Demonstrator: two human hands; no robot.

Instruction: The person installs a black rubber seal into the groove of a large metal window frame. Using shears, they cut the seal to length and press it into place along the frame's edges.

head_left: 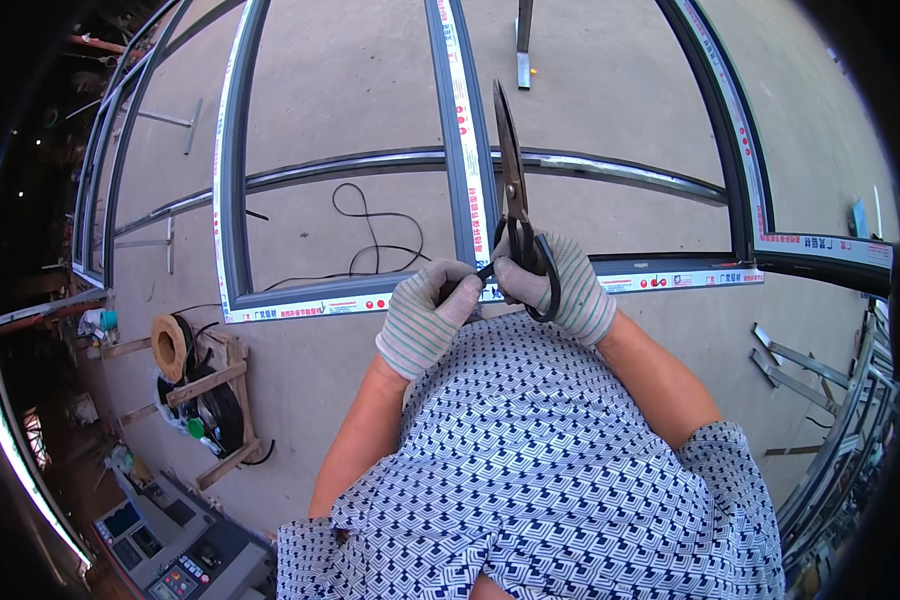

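Scissors [510, 165] point forward from right hand [560, 285]; left hand [425, 315] pinches black strip [485, 271].

Two green-striped, white-gloved hands [422, 318] [570, 290]; one pair of long-bladed dark metal scissors [512, 175] with black handles; one thin black looped cord [422, 238]; one round tan spool [182, 345]; one grey control panel [185, 545]

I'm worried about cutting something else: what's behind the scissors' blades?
Behind the scissors' blades are the grey floor and a metal rail; the blades hide part of each.
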